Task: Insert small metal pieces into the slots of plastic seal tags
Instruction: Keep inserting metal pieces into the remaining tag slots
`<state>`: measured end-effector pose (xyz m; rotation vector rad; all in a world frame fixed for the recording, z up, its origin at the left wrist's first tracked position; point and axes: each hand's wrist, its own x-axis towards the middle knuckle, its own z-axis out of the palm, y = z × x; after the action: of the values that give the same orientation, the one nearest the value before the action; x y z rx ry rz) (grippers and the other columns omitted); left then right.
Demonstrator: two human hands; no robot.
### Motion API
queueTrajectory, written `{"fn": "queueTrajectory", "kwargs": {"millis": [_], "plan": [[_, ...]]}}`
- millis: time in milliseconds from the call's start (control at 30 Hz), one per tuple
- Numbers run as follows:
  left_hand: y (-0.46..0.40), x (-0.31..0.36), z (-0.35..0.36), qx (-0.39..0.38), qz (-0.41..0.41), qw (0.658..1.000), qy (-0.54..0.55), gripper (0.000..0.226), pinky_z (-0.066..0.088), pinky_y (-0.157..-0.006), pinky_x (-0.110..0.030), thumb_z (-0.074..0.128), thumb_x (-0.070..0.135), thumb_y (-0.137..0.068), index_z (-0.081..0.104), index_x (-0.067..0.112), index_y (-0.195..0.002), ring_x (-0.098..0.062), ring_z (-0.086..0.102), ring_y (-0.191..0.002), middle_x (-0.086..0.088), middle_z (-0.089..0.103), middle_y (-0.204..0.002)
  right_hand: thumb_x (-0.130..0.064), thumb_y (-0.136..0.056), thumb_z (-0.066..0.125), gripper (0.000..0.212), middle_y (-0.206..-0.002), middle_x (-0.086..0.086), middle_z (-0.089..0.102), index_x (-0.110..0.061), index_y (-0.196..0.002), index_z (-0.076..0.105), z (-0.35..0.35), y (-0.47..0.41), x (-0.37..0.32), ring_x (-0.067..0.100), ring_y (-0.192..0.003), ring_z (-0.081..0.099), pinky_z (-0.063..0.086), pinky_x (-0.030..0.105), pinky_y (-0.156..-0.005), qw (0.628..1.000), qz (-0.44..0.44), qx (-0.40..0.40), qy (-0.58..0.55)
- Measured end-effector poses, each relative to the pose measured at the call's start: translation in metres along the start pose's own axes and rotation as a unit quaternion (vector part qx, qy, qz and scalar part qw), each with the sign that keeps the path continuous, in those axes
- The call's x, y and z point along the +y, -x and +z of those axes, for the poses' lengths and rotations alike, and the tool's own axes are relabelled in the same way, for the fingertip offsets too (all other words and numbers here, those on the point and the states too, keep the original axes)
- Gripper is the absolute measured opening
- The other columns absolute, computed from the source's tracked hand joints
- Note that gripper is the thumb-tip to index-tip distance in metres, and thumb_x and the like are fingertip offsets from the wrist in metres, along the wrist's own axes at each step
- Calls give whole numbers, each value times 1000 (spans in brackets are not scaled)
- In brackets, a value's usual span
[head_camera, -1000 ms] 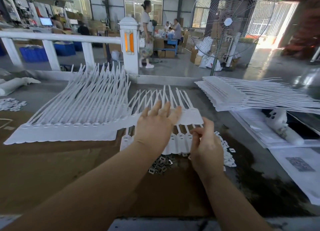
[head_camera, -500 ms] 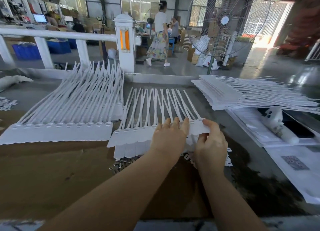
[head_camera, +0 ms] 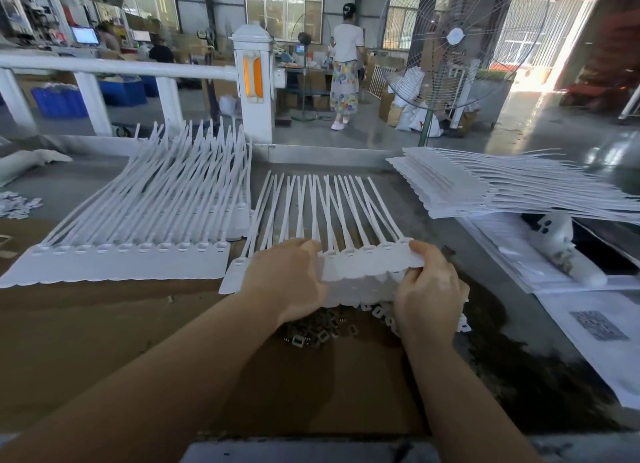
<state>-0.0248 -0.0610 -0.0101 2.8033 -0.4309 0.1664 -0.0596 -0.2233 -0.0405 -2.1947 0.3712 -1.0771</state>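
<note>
A strip of joined white plastic seal tags [head_camera: 367,263] lies in front of me, its long tails fanned out toward the far edge. My left hand [head_camera: 287,279] grips the strip's flat tag end near its middle. My right hand [head_camera: 427,286] holds the right end, thumb on top. A second strip [head_camera: 232,282] shows underneath at the left. Under the strip, on brown cardboard [head_camera: 104,331], lies a small pile of dark metal pieces [head_camera: 311,331], with white plastic bits [head_camera: 381,313] beside them.
A thick stack of tag strips [head_camera: 131,254] lies to the left, another stack [head_camera: 485,188] at the right rear. Printed sheets [head_camera: 588,324] and a white roll [head_camera: 561,251] lie at the right. Loose white bits [head_camera: 17,204] sit at the far left. A white railing [head_camera: 114,67] and a standing fan [head_camera: 453,43] rise behind the table.
My left hand came down from above the tags onto the strip and now grips it. My right hand shifted to hold the strip's right end. The strip's near edge lifted slightly.
</note>
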Motion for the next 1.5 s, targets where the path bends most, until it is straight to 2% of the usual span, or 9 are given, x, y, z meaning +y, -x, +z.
{"fn": "queueTrajectory", "kwargs": {"millis": [133, 300, 433, 700, 967, 1100, 1267, 1400, 1500], "plan": [[6, -17, -1, -21, -16, 1000, -11, 61, 33, -100, -34, 51, 49, -84, 34, 33, -140, -16, 40, -127, 10, 42, -141, 12, -78, 48, 44, -110, 11, 66, -5, -117, 60, 1, 1, 1, 27, -110, 55, 24, 33, -94, 999, -3, -23, 39], [9, -21, 7, -8, -11, 1000, -25, 63, 26, -108, -38, 47, 59, -85, 34, 34, -141, -15, 34, -132, 12, 40, -144, 14, -75, 47, 50, -111, 11, 65, -7, -119, 61, 3, 4, 0, 28, -112, 53, 22, 35, -91, 996, -14, -27, 87], [8, -20, 9, -6, -11, 1000, -24, 66, 24, -109, -39, 46, 62, -84, 33, 34, -142, -16, 31, -134, 11, 37, -146, 12, -77, 45, 54, -120, 9, 58, -15, -121, 60, 2, 4, 0, 26, -113, 47, 22, 40, -95, 990, -7, -53, 130], [9, -19, 14, -12, -21, 999, -46, 71, 20, -110, -41, 42, 70, -82, 31, 35, -143, -20, 26, -136, 9, 33, -148, 5, -79, 43, 47, -129, 1, 46, -22, -114, 61, -3, 3, -3, 20, -116, 36, 18, 36, -95, 973, -5, -100, 206], [10, -18, 14, -45, -27, 998, -45, 87, 15, -111, -46, 35, 81, -74, 27, 32, -145, -22, 21, -139, 5, 28, -151, 4, -80, 46, 44, -126, 3, 52, -17, -114, 66, -1, 5, 0, 22, -115, 41, 16, 35, -96, 973, -42, -81, 210], [12, -22, 9, -18, -40, 999, 12, 77, 24, -109, -43, 35, 74, -80, 38, 26, -140, -21, 31, -134, 4, 36, -146, 13, -68, 53, 35, -104, 14, 63, -4, -90, 73, 4, 7, -4, 34, -97, 56, 27, 43, -90, 981, -105, -24, 163], [16, -40, 1, 106, -115, 975, 160, 47, 39, -95, -33, 41, 51, -92, 58, 20, -122, -20, 50, -114, -3, 55, -128, 10, -61, 51, 31, -91, 13, 65, -3, -79, 73, 6, 9, -3, 32, -83, 61, 39, 45, -81, 970, -212, 5, 115], [22, -59, 3, 186, -157, 946, 214, 32, 32, -76, -24, 39, 29, -99, 62, 9, -108, -16, 49, -90, -9, 62, -109, 12, -61, 54, 28, -87, 11, 66, -4, -76, 72, 6, 10, -5, 31, -82, 62, 41, 41, -77, 958, -273, -1, 86], [29, -63, 7, 225, -154, 938, 216, 30, 23, -66, -18, 39, 24, -100, 62, 7, -108, -17, 47, -88, -5, 57, -99, 18, -60, 63, 30, -87, 11, 66, -3, -78, 72, 6, 10, -7, 31, -83, 62, 41, 40, -77, 954, -288, -27, 73]]}}
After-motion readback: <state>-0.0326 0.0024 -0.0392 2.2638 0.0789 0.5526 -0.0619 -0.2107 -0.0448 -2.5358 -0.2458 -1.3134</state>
